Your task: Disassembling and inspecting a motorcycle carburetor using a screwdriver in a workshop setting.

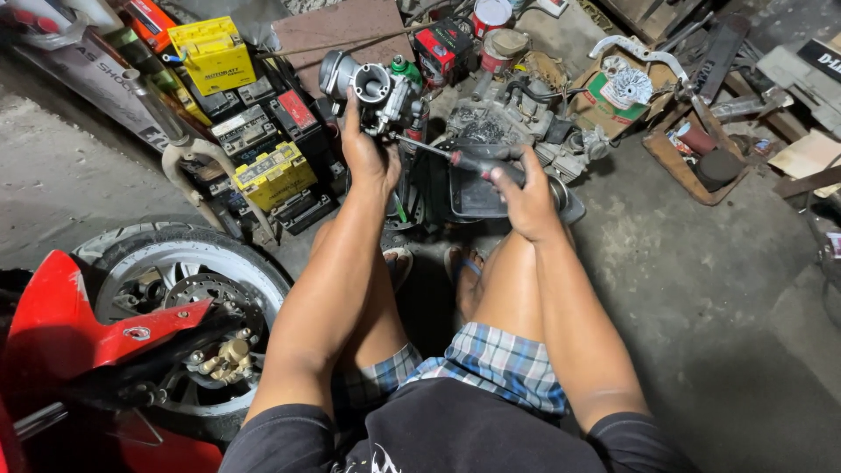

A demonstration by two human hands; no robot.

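Down at the far left there's a red motorcycle fairing and the front wheel with its brake disc, just parked beside the person's knee. Behind that, a heap of old batteries, yellow and black ones, stacked on the concrete floor. Then the action: the left hand has a closed grip around the lower body of a metal carburetor, holding it up off the floor in front of the knees with the round throat facing out to the left. The right hand is wrapped tight on the dark handle of a screwdriver, and the shaft runs across so the tip sits right against the carb's side. Looks to me like they're in the middle of working a screw on the body. Next bit probably needs the tip seated square and the carb held dead steady so it doesn't slip. Over on the right, an engine part and a cardboard box of bits.
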